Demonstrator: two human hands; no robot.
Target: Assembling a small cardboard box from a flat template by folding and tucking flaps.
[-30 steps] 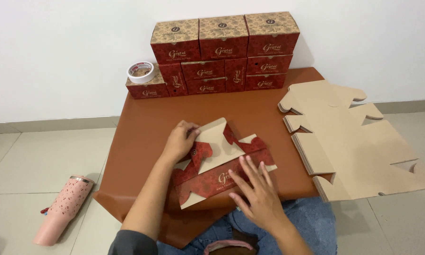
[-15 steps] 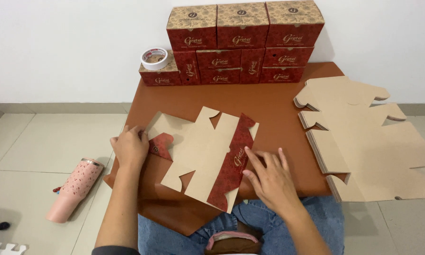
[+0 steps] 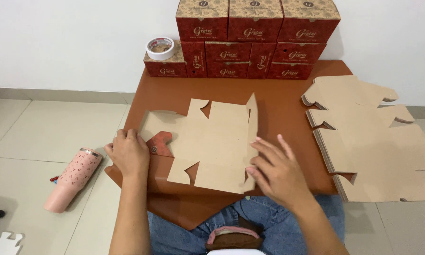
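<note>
a person seated on the floor works a flat cardboard box blank [image 3: 211, 144], brown side up, spread across the middle of a low brown tabletop [image 3: 288, 101] toward its near edge. the left hand [image 3: 129, 153] rests at the near left corner with fingers curled down over the blank's left flap, where a sliver of the red printed face turns up; whether it pinches the card or only pins it cannot be told. the right hand [image 3: 276, 170] lies loose and spread, grasping nothing, its fingertips pressing the blank's right panel beside a flap that stands upright along its fold, apparently to keep the sheet flat. along the far edge, against the white wall, finished red boxes [image 3: 250, 40] sit in two tiers, out of the working space, with a roll of white tape [image 3: 160, 48] on top of the leftmost one. a pile of unfolded blanks [image 3: 373, 137] overhangs the right edge, within reach of the right hand. a pink tumbler [image 3: 73, 179] lies on its side on the tiled floor, off the left edge.
</note>
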